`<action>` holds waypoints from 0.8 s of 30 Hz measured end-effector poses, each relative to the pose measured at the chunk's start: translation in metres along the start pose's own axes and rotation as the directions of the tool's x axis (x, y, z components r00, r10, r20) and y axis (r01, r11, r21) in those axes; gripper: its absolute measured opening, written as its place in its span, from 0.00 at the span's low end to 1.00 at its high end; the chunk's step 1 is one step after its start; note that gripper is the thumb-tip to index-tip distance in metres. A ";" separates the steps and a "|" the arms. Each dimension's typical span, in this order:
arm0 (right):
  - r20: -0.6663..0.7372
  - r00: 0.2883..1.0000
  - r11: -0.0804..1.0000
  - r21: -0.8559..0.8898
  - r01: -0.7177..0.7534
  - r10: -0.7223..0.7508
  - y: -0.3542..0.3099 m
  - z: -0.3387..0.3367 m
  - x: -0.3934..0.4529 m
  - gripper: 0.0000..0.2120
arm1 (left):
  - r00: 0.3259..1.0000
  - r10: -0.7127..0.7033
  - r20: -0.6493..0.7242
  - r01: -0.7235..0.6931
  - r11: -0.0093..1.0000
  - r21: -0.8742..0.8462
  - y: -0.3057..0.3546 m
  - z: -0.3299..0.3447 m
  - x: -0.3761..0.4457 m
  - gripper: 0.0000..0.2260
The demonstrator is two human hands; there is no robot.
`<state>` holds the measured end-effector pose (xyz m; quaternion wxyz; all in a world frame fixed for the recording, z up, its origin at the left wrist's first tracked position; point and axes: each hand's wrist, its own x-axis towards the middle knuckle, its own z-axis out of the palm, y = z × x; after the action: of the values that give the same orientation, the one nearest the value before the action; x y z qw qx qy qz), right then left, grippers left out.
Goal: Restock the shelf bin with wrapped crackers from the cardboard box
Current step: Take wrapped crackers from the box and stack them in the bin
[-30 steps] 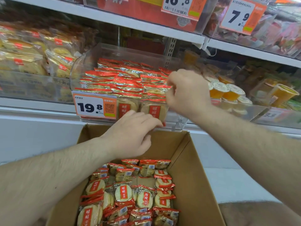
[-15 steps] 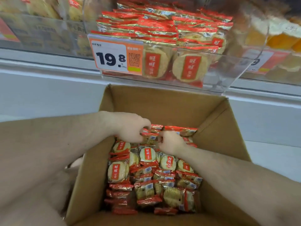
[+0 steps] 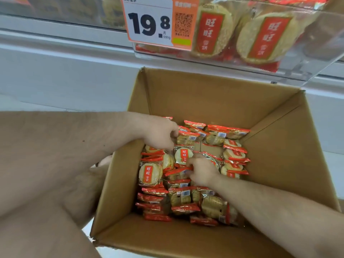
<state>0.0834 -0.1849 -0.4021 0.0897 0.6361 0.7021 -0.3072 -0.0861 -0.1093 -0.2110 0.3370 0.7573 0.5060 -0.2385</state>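
Reaching down into the cardboard box (image 3: 214, 101), both hands sit among the wrapped crackers (image 3: 149, 174) heaped on its floor. The right hand (image 3: 202, 171), the nearer one, comes in from the lower right with its fingers curled round a red-edged packet in the middle of the heap. The left hand (image 3: 162, 134), coming over the box's left wall, has its fingers bent down, pinching the edge of a packet near the far end (the fingertips are partly hidden by wrappers). The packets are clear film with red ends, each showing a round pale cracker and a red label; some lie barcode up. Beyond the box, the clear shelf bin (image 3: 297, 69) holds more of the same crackers behind an orange price tag (image 3: 149, 21) reading 19.8.
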 end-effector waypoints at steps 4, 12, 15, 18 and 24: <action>-0.338 0.937 0.958 0.228 0.175 -0.091 -0.013 -0.059 -0.024 0.08 | 0.978 -0.185 0.097 0.208 0.830 -0.518 -0.007 -0.003 0.006 0.21; -0.649 0.690 0.820 0.176 0.544 -0.319 -0.039 -0.085 -0.057 0.13 | 0.978 -0.207 0.037 0.111 0.358 -0.927 0.002 0.001 0.011 0.06; -0.230 0.973 0.986 0.159 0.040 -0.002 -0.020 -0.067 -0.053 0.15 | 0.962 -0.193 -0.193 -0.033 0.620 -0.784 0.002 0.005 0.015 0.23; 0.384 0.880 0.942 -0.287 -0.174 0.280 0.006 -0.036 -0.056 0.18 | 0.981 -0.044 -0.191 -0.088 0.773 -0.628 0.004 0.010 0.012 0.29; 0.469 0.810 0.880 -0.461 -0.114 0.351 0.030 -0.003 -0.062 0.15 | 0.981 0.090 -0.171 -0.161 0.869 -0.468 0.012 0.014 0.010 0.27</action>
<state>0.1237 -0.2355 -0.3772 0.4531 0.5729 0.6111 -0.3050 -0.0718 -0.1170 -0.2239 0.4917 0.6966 0.5217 -0.0280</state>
